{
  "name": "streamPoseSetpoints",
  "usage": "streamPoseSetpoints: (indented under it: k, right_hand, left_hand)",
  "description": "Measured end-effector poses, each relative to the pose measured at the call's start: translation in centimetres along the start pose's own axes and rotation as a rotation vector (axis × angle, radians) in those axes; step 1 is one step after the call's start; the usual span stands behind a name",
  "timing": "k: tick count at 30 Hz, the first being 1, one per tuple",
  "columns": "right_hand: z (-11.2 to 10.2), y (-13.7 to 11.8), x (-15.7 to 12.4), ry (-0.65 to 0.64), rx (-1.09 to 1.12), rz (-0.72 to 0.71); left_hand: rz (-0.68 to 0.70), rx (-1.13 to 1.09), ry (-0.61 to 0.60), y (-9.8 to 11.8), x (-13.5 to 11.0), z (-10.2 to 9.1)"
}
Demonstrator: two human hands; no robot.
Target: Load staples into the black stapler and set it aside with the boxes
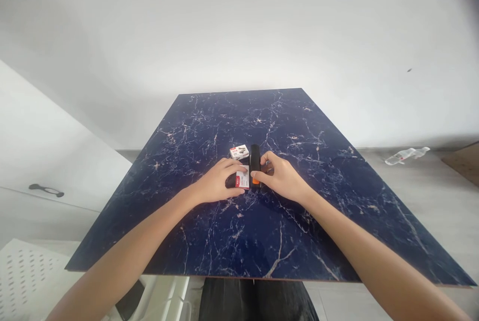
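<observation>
My left hand [221,181] is closed around a small white and red box [242,177], thumb on its near edge and fingers over the far side. A dark rounded thing [231,180] shows between that palm and the box, partly hidden. Just beyond the fingers lies a second small white and red box [239,152] with a dark picture printed on it. Right beside the boxes, a black stapler [255,159] with an orange part points away from me. My right hand [279,175] grips it from the right, thumb near the orange part and fingers curled along its side.
The dark blue marbled table [254,241] runs back to a pale wall [239,36]. On the floor at right lies a clear plastic bottle [406,156], near a brown box-like thing [464,163]. A white cabinet with a dark handle [47,190] stands at left.
</observation>
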State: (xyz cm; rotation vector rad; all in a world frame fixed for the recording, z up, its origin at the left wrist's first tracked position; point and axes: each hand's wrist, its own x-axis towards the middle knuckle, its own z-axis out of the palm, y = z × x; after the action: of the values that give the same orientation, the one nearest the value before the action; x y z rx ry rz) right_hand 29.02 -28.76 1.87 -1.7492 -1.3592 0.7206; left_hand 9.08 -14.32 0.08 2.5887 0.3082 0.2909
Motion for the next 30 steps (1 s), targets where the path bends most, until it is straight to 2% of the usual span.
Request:
streamPoseSetpoints:
  k: [8,11,14,17,20,23,27,30]
  right_hand:
    - [-0.2,0.2,0.2,-0.023,0.001,0.003]
    - [-0.2,0.2,0.2,-0.028,-0.004,-0.011]
    - [-0.3,0.1,0.2,-0.020,-0.016,-0.021]
    - [-0.3,0.0,0.1,-0.031,-0.022,-0.013]
    - [-0.3,-0.1,0.1,-0.037,-0.020,-0.013]
    - [-0.2,0.0,0.1,-0.021,-0.006,-0.031]
    - [-0.1,0.0,0.1,-0.013,-0.004,-0.043]
    - [-0.1,0.0,0.0,-0.005,-0.014,-0.049]
  left_hand:
    - [-0.097,-0.045,-0.012,0.4,0.5,-0.5]
    - [-0.064,-0.004,0.020,0.3,0.3,-0.4]
    - [0.012,0.060,0.137,-0.8,0.5,-0.5]
    - [-0.016,0.141,0.284,-2.3,1.1,-0.7]
    - [-0.067,0.183,0.246,-3.0,1.6,-0.9]
    - [-0.088,0.172,0.221,-2.2,1.5,-0.9]
    - [-0.054,0.127,0.179,-1.1,0.9,-0.7]
    - [-0.035,0.088,0.143,-1.5,0.6,-0.9]
